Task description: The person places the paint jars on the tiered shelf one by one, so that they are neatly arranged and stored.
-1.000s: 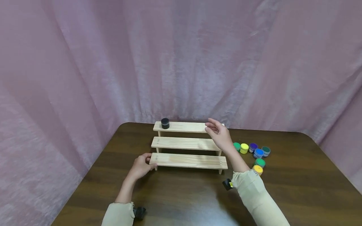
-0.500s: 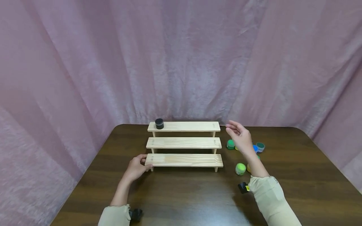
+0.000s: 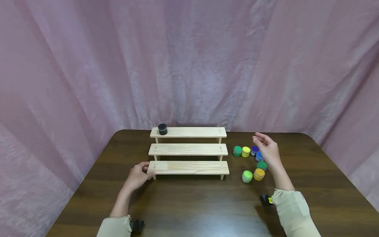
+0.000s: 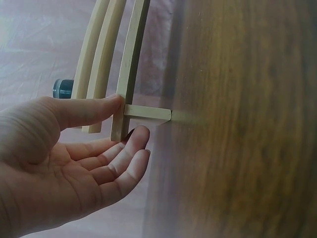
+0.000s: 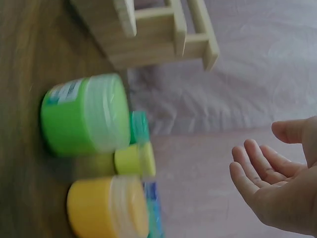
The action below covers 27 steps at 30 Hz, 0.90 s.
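A three-tier wooden display shelf (image 3: pixel 189 167) stands on the table, a black-lidded jar (image 3: pixel 162 129) at the left of its top tier. My left hand (image 3: pixel 137 176) holds the left end of the lowest tier, thumb at the edge in the left wrist view and fingers curled at the other side. To the shelf's right, my right hand (image 3: pixel 268 152) hovers over several paint jars, fingers loosely bent and holding nothing. Nearest to it are a blue jar (image 3: pixel 259 156) and a green jar (image 3: pixel 262 165). A light green jar (image 5: pixel 84 115) and an orange-yellow jar (image 5: pixel 106 207) stand closer to the front.
A yellow jar (image 3: pixel 245 151), a darker green jar (image 3: pixel 237 151) and a purple jar (image 3: pixel 254 150) form the back row. Behind the dark brown table (image 3: pixel 183 207) hangs a pink curtain (image 3: pixel 189 65).
My right hand has moved right, from above the shelf's right end to over the jars, uncovering the light green one. My left hand stays on the shelf; the view has shifted slightly.
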Available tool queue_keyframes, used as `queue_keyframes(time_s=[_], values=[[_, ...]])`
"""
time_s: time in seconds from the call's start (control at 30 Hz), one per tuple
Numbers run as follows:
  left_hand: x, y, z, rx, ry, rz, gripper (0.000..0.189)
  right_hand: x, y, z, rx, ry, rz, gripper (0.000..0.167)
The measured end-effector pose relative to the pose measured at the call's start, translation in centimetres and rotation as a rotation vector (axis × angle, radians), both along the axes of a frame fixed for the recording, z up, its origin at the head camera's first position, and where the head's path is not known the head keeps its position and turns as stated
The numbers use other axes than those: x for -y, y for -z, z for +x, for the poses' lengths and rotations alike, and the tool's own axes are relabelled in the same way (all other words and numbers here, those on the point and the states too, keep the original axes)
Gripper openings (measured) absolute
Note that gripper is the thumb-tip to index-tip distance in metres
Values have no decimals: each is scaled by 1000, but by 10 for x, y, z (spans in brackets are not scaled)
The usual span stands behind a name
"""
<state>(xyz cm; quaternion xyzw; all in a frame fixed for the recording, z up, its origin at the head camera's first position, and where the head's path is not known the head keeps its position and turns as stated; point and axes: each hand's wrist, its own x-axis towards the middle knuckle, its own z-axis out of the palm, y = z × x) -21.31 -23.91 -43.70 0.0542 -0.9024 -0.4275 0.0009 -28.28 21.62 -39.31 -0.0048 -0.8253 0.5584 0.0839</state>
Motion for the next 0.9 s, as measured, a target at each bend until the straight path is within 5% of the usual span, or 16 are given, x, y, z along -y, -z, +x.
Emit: queue_keyframes(time_s=[0.9], values=[[-1,-2,-1,20,-11,-6,54,-41,34,-2,64,175,-49,49]])
